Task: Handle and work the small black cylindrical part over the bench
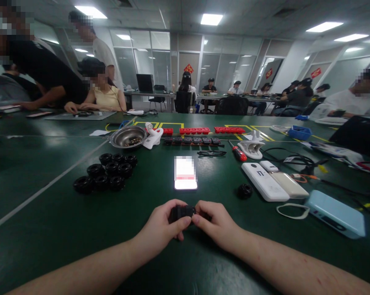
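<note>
A small black cylindrical part (181,212) sits between both hands just above the green worktop (50,229), near a lit phone (185,173). The left hand (162,225) wraps its fingers (185,223) around the part's body; the right hand (217,223) pinches its right end. Its long axis runs left to right.

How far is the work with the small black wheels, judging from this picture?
Possibly done: nine black wheels grouped left of the phone. In hand: left hand and right hand grip one black part together. Possibly left: a single wheel lying apart on the right.
</note>
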